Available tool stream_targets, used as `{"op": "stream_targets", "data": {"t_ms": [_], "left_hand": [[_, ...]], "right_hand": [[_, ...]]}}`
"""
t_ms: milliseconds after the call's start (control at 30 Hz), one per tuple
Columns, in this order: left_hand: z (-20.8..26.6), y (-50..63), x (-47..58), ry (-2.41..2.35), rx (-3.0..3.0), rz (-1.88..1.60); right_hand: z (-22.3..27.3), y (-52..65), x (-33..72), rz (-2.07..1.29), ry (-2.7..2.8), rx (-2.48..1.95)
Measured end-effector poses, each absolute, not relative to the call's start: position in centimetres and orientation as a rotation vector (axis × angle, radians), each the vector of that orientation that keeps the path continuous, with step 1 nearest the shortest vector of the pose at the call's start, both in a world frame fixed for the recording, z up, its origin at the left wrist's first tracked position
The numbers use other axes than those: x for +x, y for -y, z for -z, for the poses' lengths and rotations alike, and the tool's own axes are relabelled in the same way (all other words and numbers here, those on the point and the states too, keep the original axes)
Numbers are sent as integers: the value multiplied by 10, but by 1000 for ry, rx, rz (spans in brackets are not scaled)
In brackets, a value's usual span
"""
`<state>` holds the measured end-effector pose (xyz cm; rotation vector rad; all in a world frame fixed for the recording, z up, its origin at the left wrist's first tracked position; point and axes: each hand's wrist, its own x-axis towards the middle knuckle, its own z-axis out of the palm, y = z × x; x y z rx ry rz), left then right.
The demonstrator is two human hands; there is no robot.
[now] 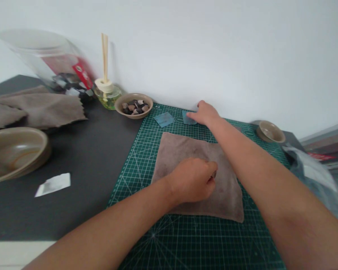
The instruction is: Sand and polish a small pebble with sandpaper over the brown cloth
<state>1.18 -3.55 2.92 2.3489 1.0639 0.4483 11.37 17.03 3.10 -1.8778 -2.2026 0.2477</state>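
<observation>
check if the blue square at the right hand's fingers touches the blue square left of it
Apart: the head view shows a strip of green mat between the right blue square and the left blue square.

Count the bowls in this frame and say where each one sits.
3. A large bowl, cut off by the left edge; one holding stones, beside the reed diffuser; and a small bowl near the green mat's far right corner. No others show.
</observation>
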Motion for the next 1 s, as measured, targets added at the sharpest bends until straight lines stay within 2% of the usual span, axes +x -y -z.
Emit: {"op": "stream_targets", "data": {"t_ms": [200, 600, 800, 1000], "left_hand": [[-29, 37, 12, -1040, 2340, -522], [-29, 35, 11, -1019, 2334, -531], [-29, 34, 11, -1020, 2274, -548], [-26, 34, 12, -999, 2184, -624]], "right_hand": [[-22, -185, 77, -426, 2241, -1912], [-25, -182, 90, -717, 2070, -1975], [-30, -140, 99, -707, 1921, -1679], [-52, -40, 162, -1078, 1580, -1231]]}}
